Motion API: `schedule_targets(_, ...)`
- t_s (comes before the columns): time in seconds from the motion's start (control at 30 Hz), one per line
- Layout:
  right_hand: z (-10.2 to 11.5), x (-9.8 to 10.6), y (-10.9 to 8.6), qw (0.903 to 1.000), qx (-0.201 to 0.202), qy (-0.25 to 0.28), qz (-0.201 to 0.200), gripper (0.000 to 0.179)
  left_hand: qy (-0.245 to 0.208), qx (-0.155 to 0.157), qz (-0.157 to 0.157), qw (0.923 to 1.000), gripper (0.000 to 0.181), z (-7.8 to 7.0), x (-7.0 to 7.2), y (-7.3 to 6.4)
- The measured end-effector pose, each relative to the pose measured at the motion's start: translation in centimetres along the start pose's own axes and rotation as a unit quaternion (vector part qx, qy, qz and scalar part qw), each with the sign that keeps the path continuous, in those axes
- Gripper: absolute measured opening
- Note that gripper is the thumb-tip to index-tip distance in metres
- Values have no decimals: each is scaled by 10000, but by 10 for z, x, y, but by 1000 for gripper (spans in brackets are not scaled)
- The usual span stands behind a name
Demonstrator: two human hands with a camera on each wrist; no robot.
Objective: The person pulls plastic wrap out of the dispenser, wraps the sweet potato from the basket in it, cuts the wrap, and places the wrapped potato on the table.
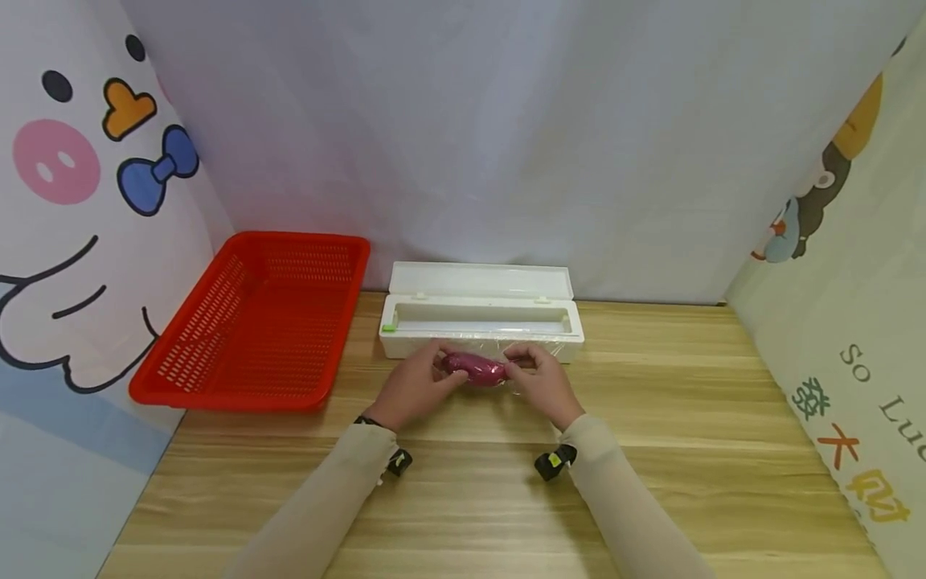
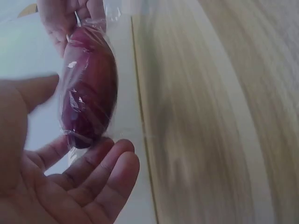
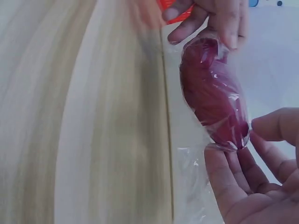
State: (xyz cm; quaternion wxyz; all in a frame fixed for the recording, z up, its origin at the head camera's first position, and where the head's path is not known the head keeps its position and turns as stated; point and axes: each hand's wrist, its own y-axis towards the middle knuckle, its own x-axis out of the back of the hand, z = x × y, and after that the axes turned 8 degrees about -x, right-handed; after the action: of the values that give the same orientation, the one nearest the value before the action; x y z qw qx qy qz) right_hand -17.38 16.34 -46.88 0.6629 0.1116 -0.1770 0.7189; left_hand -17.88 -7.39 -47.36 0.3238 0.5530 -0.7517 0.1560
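Observation:
A purple-red, elongated vegetable (image 1: 476,369), shaped like a sweet potato, is wrapped in clear, glossy cling film and held in front of a white cling-film box (image 1: 481,350). In the left wrist view my left hand (image 2: 84,182) has its fingers extended under the near end of the vegetable (image 2: 88,84), the thumb standing off to the side. My right hand (image 3: 261,172) pinches the opposite end between thumb and fingers in the right wrist view. Loose film (image 3: 194,182) hangs beside the right fingers. Both hands face each other across the vegetable.
The box's lid (image 1: 481,281) stands raised at the back, with a small green slider (image 1: 389,328) at the left of its rim. A red plastic basket (image 1: 318,398) is at the left on the wooden table (image 1: 651,482). Printed cloths surround the table.

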Motion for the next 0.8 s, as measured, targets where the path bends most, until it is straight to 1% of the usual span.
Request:
schedule_targets(0.13, -1, -3, 1, 9997, 86, -221, -58, 17, 243, 115, -35, 9996, 31, 0, -3, 0)
schedule_targets(0.27, -1, -5, 1, 9986, 142, -508, -15, 17, 537, 226, -74, 9983, 35, -2, -4, -1)
schedule_targets(0.33, -2, -6, 0, 9980, 153, -620, 30, 18, 639, 235, -112, 9976, 36, -2, -4, -2)
schedule_targets(0.47, -2, -6, -1, 9962, 247, -827, 85, 19, 832, 133, -136, 9964, 33, 0, -5, -4)
schedule_targets(0.6, -5, -5, -2, 9945, 354, -981, 64, 20, 886, 93, -154, 9959, 32, 1, -6, -5)
schedule_targets(0.8, -7, -2, -4, 9919, 624, -1104, -21, 19, 783, 265, -341, 9960, 41, 3, -4, -6)
